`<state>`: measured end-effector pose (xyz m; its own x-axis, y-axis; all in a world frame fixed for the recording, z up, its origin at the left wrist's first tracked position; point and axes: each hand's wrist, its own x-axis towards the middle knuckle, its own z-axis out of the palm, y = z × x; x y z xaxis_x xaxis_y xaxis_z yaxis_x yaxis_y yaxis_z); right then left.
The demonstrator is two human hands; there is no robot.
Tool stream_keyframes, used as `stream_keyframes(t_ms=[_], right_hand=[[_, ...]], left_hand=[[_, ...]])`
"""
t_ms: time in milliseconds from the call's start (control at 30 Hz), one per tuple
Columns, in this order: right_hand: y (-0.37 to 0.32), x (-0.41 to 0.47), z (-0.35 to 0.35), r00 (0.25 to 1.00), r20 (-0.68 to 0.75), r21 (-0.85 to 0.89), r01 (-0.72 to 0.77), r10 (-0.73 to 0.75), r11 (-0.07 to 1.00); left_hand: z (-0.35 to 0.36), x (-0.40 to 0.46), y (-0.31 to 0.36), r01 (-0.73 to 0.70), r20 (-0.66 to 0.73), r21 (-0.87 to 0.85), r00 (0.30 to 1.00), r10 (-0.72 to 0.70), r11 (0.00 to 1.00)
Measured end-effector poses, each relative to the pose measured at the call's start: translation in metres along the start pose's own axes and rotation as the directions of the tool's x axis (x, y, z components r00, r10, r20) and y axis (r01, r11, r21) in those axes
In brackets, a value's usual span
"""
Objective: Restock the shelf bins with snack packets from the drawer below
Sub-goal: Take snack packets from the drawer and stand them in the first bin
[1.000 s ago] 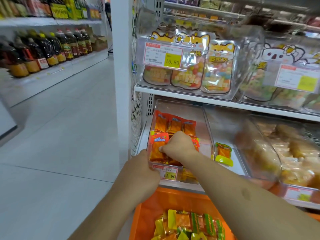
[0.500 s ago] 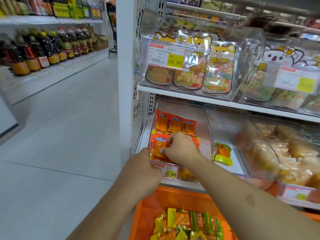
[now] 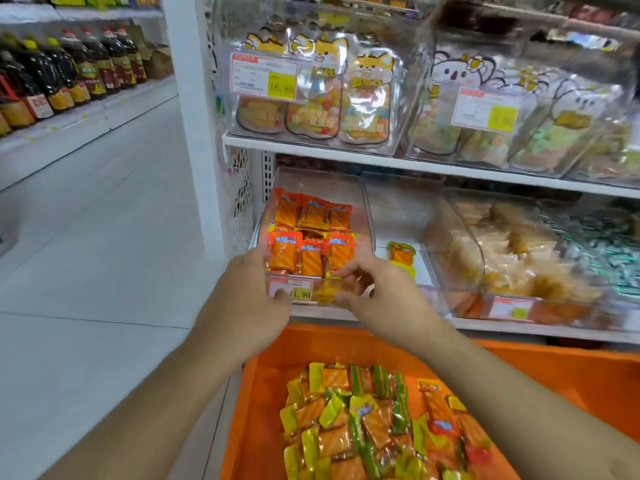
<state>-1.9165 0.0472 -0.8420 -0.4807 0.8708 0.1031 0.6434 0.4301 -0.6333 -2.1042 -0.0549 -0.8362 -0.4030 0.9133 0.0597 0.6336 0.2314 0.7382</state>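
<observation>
Both hands' grip clasps the clear bin front, left hand and right hand, its long axis running back into the shelf.

White shelf, clear bins side by side

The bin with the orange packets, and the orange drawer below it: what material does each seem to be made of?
The bin looks like clear, glossy rigid plastic: the packets show through its walls, which catch reflections. The drawer looks like opaque orange moulded plastic with a smooth, slightly matte face. The packets seem to be shiny plastic film, judging by their glints.
</observation>
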Motion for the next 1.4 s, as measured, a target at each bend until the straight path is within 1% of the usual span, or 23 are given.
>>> stream_keyframes(t_ms=[67,133,200,267,333,400,467,533,633,700,800,933,1033,1100,1200,1267,1400], right_hand=[[0.024,-0.030,-0.008,0.999,0.028,0.048,-0.030,0.029,0.998],[0.056,-0.060,-0.010,0.994,0.065,0.057,-0.095,0.091,0.994],[0.096,-0.091,-0.008,0.978,0.101,0.013,-0.186,0.184,0.982],[0.136,-0.119,-0.003,0.944,0.178,-0.084,-0.269,0.280,0.960],[0.168,-0.140,0.008,0.886,0.291,-0.217,-0.306,0.361,0.927],[0.192,-0.158,0.019,0.831,0.377,-0.306,-0.306,0.410,0.901],[0.212,-0.174,0.032,0.784,0.447,-0.395,-0.259,0.430,0.882],[0.231,-0.186,0.046,0.740,0.515,-0.427,-0.215,0.432,0.878],[0.253,-0.193,0.061,0.680,0.579,-0.407,-0.237,0.450,0.882],[0.264,-0.191,0.071,0.663,0.594,-0.414,-0.233,0.455,0.880],[0.277,-0.185,0.087,0.649,0.609,-0.430,-0.213,0.456,0.877],[0.284,-0.176,0.103,0.642,0.620,-0.443,-0.188,0.451,0.877],[0.287,-0.173,0.110,0.630,0.644,-0.434,-0.167,0.435,0.885],[0.289,-0.174,0.114,0.623,0.646,-0.423,-0.188,0.441,0.886],[0.293,-0.174,0.115,0.636,0.623,-0.432,-0.205,0.455,0.878],[0.294,-0.174,0.116,0.631,0.625,-0.444,-0.198,0.460,0.874],[0.295,-0.178,0.121,0.616,0.656,-0.488,-0.093,0.435,0.868]], left_hand=[[0.006,-0.014,0.007,-0.035,0.071,-0.052,0.997,0.039,0.998],[0.020,-0.028,0.012,-0.024,0.206,-0.096,0.978,0.044,0.995],[0.047,-0.041,0.014,-0.024,0.342,-0.091,0.938,0.054,0.996],[0.083,-0.054,0.009,-0.050,0.458,-0.030,0.887,0.058,0.998],[0.123,-0.066,-0.008,-0.049,0.560,0.031,0.828,0.023,0.998],[0.160,-0.081,-0.030,-0.056,0.658,0.131,0.752,-0.045,0.990],[0.191,-0.094,-0.058,-0.105,0.725,0.251,0.679,-0.115,0.962],[0.214,-0.105,-0.082,-0.134,0.754,0.331,0.633,-0.176,0.934],[0.239,-0.115,-0.109,-0.189,0.786,0.405,0.572,-0.235,0.895],[0.255,-0.117,-0.121,-0.248,0.814,0.426,0.525,-0.249,0.870],[0.275,-0.117,-0.133,-0.295,0.842,0.450,0.456,-0.289,0.843],[0.291,-0.118,-0.148,-0.306,0.847,0.451,0.444,-0.293,0.838],[0.299,-0.122,-0.153,-0.268,0.867,0.415,0.407,-0.288,0.869],[0.303,-0.124,-0.154,-0.257,0.878,0.395,0.386,-0.281,0.882],[0.306,-0.126,-0.155,-0.246,0.876,0.376,0.410,-0.256,0.893],[0.308,-0.127,-0.156,-0.244,0.876,0.360,0.419,-0.237,0.900],[0.309,-0.131,-0.151,-0.250,0.880,0.350,0.417,-0.226,0.903]])
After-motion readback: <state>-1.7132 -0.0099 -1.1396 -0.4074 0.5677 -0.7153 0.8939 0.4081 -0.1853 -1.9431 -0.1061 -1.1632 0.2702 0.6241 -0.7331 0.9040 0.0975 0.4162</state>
